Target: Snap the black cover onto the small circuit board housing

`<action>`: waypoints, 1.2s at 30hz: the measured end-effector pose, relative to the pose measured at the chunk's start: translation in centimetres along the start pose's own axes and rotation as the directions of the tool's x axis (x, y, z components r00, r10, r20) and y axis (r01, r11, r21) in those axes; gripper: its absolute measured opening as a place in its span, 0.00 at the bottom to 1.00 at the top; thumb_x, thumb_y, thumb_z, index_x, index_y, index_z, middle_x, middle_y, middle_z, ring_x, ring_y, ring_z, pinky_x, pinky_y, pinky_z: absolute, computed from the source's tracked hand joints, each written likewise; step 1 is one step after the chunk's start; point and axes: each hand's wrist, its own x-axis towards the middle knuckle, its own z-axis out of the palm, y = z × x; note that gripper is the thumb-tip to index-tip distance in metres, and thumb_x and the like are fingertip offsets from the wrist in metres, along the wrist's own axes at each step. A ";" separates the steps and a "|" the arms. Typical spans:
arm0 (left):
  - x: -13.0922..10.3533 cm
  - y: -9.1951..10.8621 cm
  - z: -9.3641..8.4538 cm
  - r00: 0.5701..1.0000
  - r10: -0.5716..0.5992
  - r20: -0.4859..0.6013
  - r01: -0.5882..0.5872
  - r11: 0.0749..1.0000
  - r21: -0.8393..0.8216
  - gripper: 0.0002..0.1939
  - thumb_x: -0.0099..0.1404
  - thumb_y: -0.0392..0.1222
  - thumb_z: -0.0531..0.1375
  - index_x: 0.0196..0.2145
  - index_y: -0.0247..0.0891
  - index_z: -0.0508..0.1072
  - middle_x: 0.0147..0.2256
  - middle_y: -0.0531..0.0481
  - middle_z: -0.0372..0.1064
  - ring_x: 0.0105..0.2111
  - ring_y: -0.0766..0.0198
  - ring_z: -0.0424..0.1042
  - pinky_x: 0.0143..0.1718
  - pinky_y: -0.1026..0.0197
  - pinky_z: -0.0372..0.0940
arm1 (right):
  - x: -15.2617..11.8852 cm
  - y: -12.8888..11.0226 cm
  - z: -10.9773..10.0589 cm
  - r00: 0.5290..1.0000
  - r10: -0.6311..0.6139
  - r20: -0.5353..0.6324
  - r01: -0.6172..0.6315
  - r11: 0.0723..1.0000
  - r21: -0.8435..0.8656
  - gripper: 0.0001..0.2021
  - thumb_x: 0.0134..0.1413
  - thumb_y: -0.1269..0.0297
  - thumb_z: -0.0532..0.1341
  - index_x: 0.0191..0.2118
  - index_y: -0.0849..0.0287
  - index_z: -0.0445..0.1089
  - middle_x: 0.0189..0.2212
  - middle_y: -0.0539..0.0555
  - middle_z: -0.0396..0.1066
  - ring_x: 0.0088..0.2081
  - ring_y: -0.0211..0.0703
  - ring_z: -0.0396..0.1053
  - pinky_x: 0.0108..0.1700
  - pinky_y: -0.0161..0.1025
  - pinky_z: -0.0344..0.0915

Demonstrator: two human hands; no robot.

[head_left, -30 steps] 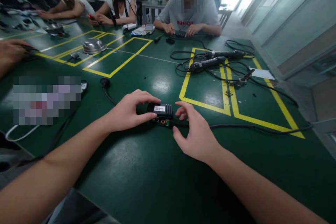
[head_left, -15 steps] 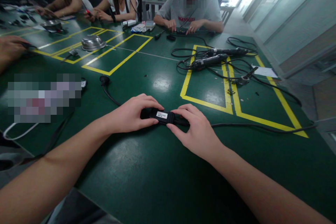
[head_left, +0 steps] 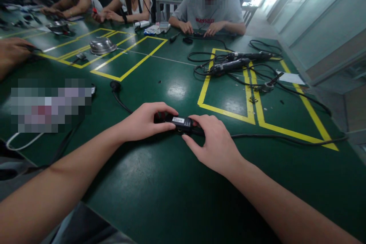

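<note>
A small black box (head_left: 185, 124) with a white label and a ribbed right end lies between my hands, low over the table. My left hand (head_left: 147, 122) pinches its left end between thumb and fingers. My right hand (head_left: 213, 133) curls round the right end, its index fingertip at the far corner and the thumb just below the near edge. Dark cable (head_left: 257, 135) runs from under my right hand to the right table edge. Beyond my left wrist, a black plug (head_left: 115, 85) rests on the table, its cord passing behind my left hand.
Two black electric screwdrivers (head_left: 228, 66) with coiled cords lie at right, near small screws (head_left: 253, 100). A metal bowl (head_left: 102, 45) stands inside yellow tape lines. A blurred-out item (head_left: 51, 106) is at left. Another person's hand (head_left: 14, 53) reaches in; a co-worker (head_left: 207, 11) sits opposite.
The black box has tipped, so its label faces more toward me and its near edge shows. My right thumb sits slightly off it. The view has shifted slightly.
</note>
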 end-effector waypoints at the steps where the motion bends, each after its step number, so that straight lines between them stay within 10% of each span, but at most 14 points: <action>1: 0.1 -0.2 0.1 0.997 -0.048 -0.054 0.049 0.999 0.005 0.19 0.69 0.54 0.68 0.53 0.42 0.83 0.44 0.47 0.82 0.40 0.56 0.78 0.44 0.55 0.73 | 0.0 0.0 0.0 1.000 0.018 -0.001 -0.018 1.000 0.009 0.20 0.67 0.57 0.66 0.60 0.58 0.72 0.46 0.61 0.78 0.46 0.59 0.74 0.48 0.54 0.71; 5: 0.6 -1.3 0.4 0.937 -0.172 -0.303 0.235 0.954 0.186 0.18 0.69 0.53 0.67 0.51 0.42 0.83 0.45 0.45 0.82 0.43 0.52 0.77 0.50 0.49 0.72 | 0.1 -0.1 -0.1 0.999 0.038 -0.006 -0.037 0.999 0.034 0.17 0.67 0.59 0.64 0.57 0.59 0.73 0.44 0.60 0.78 0.45 0.57 0.74 0.47 0.52 0.70; 12: 0.4 -1.5 -0.3 0.943 -0.100 -0.316 0.202 0.930 0.308 0.18 0.69 0.52 0.66 0.50 0.39 0.80 0.53 0.40 0.75 0.51 0.47 0.75 0.57 0.43 0.71 | 0.2 0.3 0.0 1.000 0.001 -0.009 0.000 0.999 0.049 0.05 0.69 0.66 0.60 0.41 0.56 0.75 0.37 0.58 0.78 0.39 0.52 0.74 0.42 0.48 0.70; 19: -0.4 0.1 -1.4 0.991 -0.016 0.131 -0.001 0.991 0.131 0.10 0.72 0.48 0.61 0.40 0.40 0.77 0.37 0.49 0.78 0.36 0.59 0.75 0.40 0.58 0.69 | 0.0 0.3 0.2 0.999 0.017 -0.043 -0.012 0.992 0.125 0.05 0.69 0.66 0.62 0.41 0.54 0.76 0.38 0.56 0.80 0.40 0.50 0.78 0.43 0.46 0.75; 36: -0.2 -0.2 -1.4 0.994 -0.034 0.104 0.025 0.996 0.086 0.10 0.70 0.48 0.63 0.41 0.41 0.80 0.39 0.49 0.82 0.37 0.59 0.79 0.42 0.58 0.71 | 0.1 0.2 0.0 0.997 0.005 -0.077 0.008 0.985 0.171 0.06 0.69 0.65 0.62 0.43 0.55 0.78 0.40 0.57 0.81 0.41 0.51 0.79 0.47 0.49 0.78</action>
